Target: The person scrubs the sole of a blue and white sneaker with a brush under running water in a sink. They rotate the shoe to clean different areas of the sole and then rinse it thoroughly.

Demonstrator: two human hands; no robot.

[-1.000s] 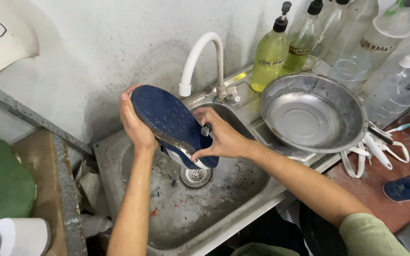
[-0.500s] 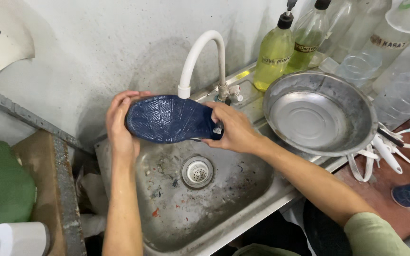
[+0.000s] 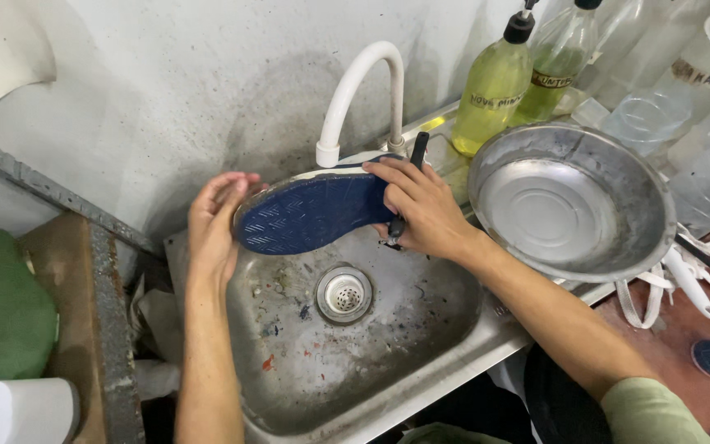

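— Where is the shoe relative to the sink?

— Above its basin, sole up, just under the white tap, over the drain.

— And the grips?

— The left hand cups the toe end, fingers curled round the rim. The right hand presses on the heel end while clasping a black-handled brush; both hold firmly.

— What's beside the sink?

— A steel bowl to its right, with soap bottles behind.
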